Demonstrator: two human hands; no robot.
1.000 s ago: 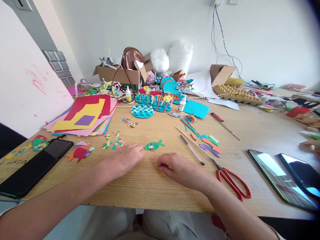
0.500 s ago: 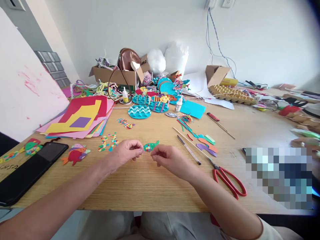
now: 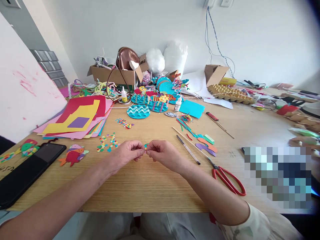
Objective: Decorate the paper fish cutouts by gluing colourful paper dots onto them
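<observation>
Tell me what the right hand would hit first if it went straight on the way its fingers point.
Most likely the left hand, since the right hand points across at it. A sliver of dotted paper shows between the two, but depth is unclear, so that might be brushed first.

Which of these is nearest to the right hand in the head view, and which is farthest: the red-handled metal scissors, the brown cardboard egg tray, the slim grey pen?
1. Slim grey pen: just right of the right hand.
2. Red-handled metal scissors: farther right, closer to the viewer.
3. Brown cardboard egg tray: far back, right.
</observation>
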